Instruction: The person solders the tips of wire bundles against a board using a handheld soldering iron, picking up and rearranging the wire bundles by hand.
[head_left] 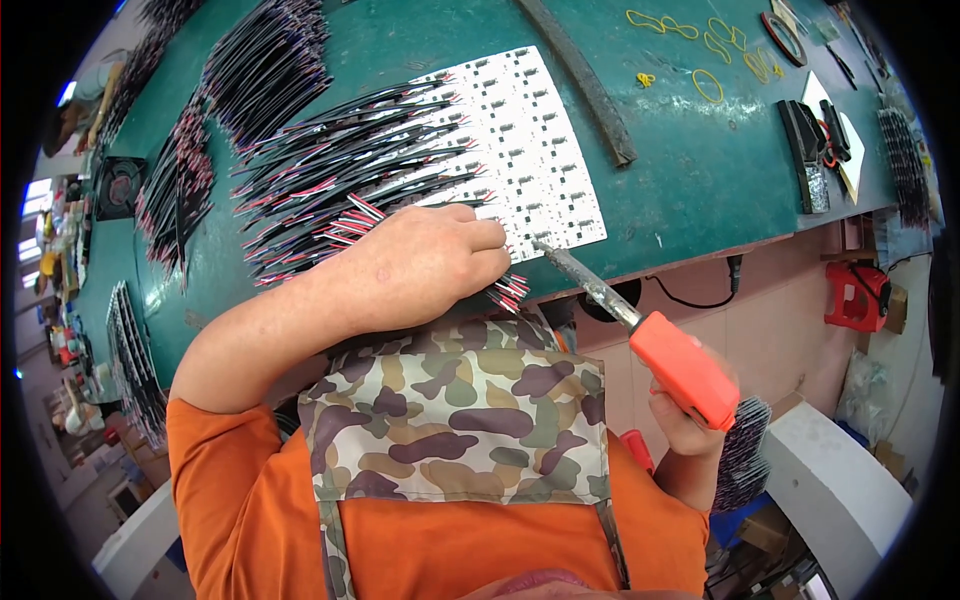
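Note:
My left hand [435, 255] is closed around a bundle of thin wires [510, 291] at the near edge of a white circuit board panel [520, 130]. Their red and white stripped ends stick out on both sides of the fist. In my right hand [688, 428] is a soldering iron [685, 365] with a red handle. Its dark tip reaches the panel's near right part, just right of the left hand; exact contact is too small to tell. Small black components dot the panel in rows. Black, red and white wires [350, 165] fan out leftward from its left side.
More wire bundles [265, 75] lie at the back left of the green table [690, 190]. A dark bar [585, 85] lies beyond the panel, with yellow rubber bands [707, 85] farther right. A black holder [808, 160] and scissors [832, 135] lie near the right edge; a small fan [121, 188] stands left.

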